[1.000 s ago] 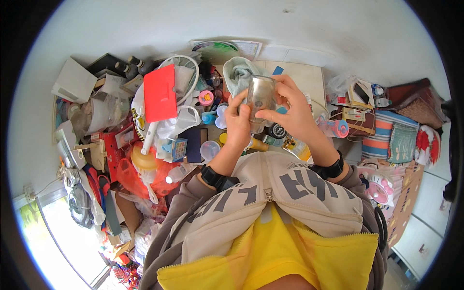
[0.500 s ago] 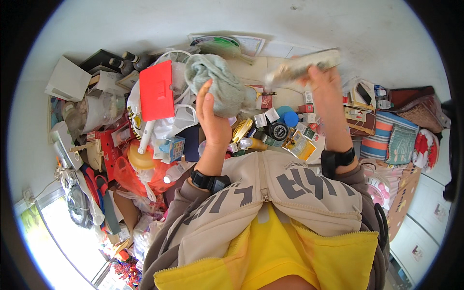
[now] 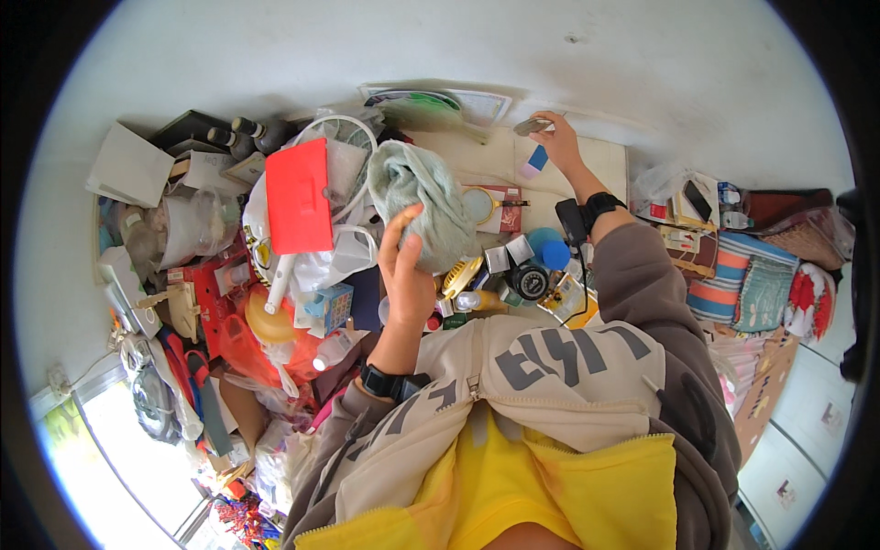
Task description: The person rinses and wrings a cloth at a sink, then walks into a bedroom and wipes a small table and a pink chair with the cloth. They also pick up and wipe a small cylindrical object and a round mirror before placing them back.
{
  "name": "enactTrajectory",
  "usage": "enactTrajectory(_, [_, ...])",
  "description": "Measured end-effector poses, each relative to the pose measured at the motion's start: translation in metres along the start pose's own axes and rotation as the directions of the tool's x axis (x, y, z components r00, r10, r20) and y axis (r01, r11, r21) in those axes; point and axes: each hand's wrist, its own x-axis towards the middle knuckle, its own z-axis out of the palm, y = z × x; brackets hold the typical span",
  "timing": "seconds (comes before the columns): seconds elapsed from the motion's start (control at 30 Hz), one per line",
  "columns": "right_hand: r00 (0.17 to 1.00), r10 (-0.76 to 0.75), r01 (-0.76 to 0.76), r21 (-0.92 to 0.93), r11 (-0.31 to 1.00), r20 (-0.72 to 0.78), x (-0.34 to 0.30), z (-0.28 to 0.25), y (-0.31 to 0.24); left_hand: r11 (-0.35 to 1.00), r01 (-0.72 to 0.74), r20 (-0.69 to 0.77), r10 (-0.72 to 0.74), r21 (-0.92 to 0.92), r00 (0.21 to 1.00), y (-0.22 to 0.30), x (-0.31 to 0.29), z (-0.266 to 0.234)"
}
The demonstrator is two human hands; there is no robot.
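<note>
My left hand [image 3: 409,282] grips a crumpled grey-green cloth [image 3: 417,197], holding it up over the middle of the table; the fingers partly hide behind the fabric. Stretched to the far side of the table, my right hand [image 3: 559,145] has its fingers closed on a small flat greyish object [image 3: 533,126], seen nearly edge-on, whose kind I cannot make out. Just below that hand lies a blue-and-white block [image 3: 534,161]. A magnifying glass [image 3: 478,204] rests on a dark red box between the two hands.
A red plastic panel [image 3: 299,197] and heaped bags crowd the left. Nearer me sit a round black dial [image 3: 529,281], a blue round lid [image 3: 550,248] and a yellow hair clip [image 3: 461,276]. Striped cloth [image 3: 727,275] lies right. The white wall [image 3: 587,64] rises behind the table.
My right hand has moved away from me to the far table edge with the flat object. The cloth in my left hand has shifted slightly nearer and right. The blue-and-white block now shows.
</note>
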Motion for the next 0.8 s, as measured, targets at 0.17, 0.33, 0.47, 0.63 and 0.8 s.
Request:
enactTrajectory(0.17, [0.998, 0.055, -0.061, -0.207, 0.976, -0.036, 0.008, -0.007, 0.029, 0.993, 0.023, 0.041, -0.028, 0.112, 0.999, -0.002, 0.001, -0.007])
enactTrajectory(0.33, [0.948, 0.317, -0.313, 0.144, 0.939, -0.001, 0.002, -0.066, 0.065, 0.994, 0.074, 0.068, -0.08, 0.085, 0.994, -0.008, 0.004, -0.004])
enactTrajectory(0.47, [0.951, 0.304, -0.283, 0.241, 0.928, -0.058, -0.009, -0.12, 0.097, 0.99, 0.108, 0.082, -0.115, 0.085, 0.99, -0.016, 0.007, 0.003])
enactTrajectory(0.63, [0.894, 0.43, -0.431, 0.018, 0.902, -0.123, -0.022, -0.154, 0.109, 0.982, 0.139, 0.096, -0.151, 0.126, 0.984, -0.026, 0.012, 0.007])
enactTrajectory(0.8, [0.86, 0.421, -0.427, 0.043, 0.903, -0.288, -0.026, -0.156, 0.116, 0.977, 0.152, 0.095, -0.167, 0.147, 0.981, -0.029, 0.014, 0.011])
